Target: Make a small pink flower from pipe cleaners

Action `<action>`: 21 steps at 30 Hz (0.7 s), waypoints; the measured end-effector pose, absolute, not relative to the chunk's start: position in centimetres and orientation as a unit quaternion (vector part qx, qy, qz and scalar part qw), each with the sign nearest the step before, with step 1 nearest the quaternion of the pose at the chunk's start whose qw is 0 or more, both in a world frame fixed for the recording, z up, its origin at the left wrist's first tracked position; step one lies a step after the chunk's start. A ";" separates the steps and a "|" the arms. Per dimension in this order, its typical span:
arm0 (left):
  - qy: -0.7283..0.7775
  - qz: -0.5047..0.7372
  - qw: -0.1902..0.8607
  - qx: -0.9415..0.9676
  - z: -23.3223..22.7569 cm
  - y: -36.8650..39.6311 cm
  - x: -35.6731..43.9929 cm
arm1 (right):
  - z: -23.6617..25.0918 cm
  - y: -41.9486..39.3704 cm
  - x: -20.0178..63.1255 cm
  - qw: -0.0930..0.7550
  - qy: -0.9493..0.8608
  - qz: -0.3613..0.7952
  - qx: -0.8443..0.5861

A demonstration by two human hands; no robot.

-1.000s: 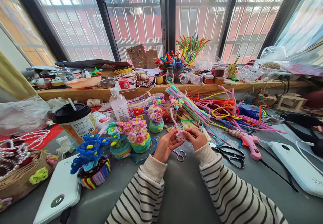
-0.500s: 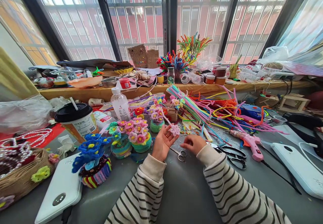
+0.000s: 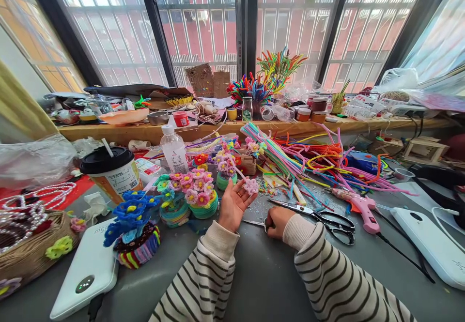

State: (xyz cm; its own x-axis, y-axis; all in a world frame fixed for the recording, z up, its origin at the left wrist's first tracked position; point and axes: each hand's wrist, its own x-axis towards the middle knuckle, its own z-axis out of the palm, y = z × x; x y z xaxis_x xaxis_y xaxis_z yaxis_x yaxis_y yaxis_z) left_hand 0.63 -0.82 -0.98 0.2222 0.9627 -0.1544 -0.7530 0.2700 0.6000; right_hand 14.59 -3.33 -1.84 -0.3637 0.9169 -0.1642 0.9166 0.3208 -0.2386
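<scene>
Two hands: left [image 3: 232, 205] pinches pink flower [image 3: 251, 186], right [image 3: 278, 221] grips small scissors [image 3: 254, 223].

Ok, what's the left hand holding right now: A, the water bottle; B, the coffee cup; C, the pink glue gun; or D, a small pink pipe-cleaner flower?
D: the left hand holds a small pink flower at its fingertips, while the glue gun, the water bottle and the coffee cup all sit untouched on the table.
</scene>
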 end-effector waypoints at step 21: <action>0.283 0.584 0.696 0.308 -0.9 -1.3 1.2 | -2.9 -1.1 16.8 0.352 -0.681 0.256 -0.588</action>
